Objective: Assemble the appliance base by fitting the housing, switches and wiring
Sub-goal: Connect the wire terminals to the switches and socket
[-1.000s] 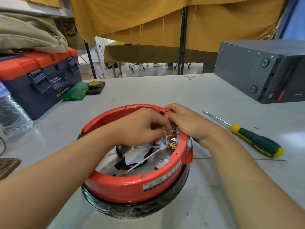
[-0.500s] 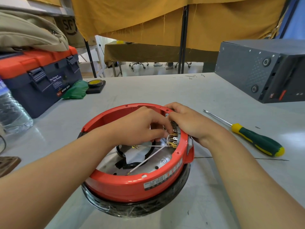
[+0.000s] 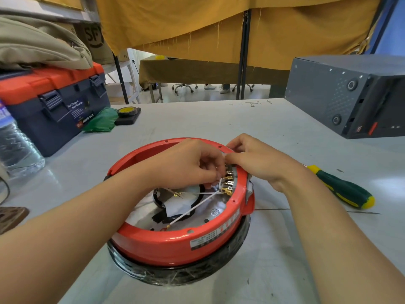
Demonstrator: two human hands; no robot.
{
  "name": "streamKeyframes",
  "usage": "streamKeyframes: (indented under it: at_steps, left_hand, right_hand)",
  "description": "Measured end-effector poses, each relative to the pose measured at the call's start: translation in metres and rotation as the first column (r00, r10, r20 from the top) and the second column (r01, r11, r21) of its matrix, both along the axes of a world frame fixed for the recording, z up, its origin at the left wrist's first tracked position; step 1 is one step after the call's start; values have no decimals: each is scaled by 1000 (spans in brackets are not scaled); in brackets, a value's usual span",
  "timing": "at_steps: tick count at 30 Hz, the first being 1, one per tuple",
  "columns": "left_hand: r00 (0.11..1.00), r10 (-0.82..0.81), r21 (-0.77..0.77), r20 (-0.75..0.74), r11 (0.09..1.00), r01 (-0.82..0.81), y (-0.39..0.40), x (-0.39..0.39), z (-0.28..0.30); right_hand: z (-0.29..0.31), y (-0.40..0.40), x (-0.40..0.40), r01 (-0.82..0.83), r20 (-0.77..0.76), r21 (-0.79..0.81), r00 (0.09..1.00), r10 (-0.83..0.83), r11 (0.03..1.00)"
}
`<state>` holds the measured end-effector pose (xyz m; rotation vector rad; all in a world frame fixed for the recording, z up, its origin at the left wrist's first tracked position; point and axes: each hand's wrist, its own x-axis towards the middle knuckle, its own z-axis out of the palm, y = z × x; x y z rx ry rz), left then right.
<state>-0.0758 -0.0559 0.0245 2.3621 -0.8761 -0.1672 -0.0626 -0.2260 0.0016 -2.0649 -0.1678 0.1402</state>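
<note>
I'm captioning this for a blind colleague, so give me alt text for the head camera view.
Both hands, left hand and right hand, work at brass terminals inside a red round housing on a grey table. A screwdriver lies to the right, a toolbox to the left.

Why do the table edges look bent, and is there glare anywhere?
Head view: the wide-angle lens bows the table and stretches the forearms at the frame edges; soft glare sits on the tabletop near the water bottle; the red housing is sharp.
</note>
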Motion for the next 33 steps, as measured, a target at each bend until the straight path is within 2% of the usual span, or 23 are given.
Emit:
streamKeyframes:
  at_steps: [6, 14, 17, 23, 33]
  left_hand:
    - [999, 39, 57, -31, 998, -37, 0, 0, 6]
    - [997, 38, 73, -68, 997, -33, -10, -3, 7]
    - [998, 61, 41, -10, 997, -60, -13, -3, 1]
    - [999, 22, -28, -36, 999, -23, -7, -5, -4]
    - [1000, 1, 0, 6, 1000, -1, -8, -6, -5]
  right_hand:
    - [-3, 7, 1, 34, 58, 140, 997, -42, 990]
    - [-6, 4, 4, 44, -7, 342, 999, -44, 939]
    - [-7, 5, 5, 55, -12, 346, 998, -54, 937]
    - [-6, 7, 3, 24, -36, 283, 999, -14, 959]
    - [-7, 9, 3, 25, -18, 196, 1000, -22, 980]
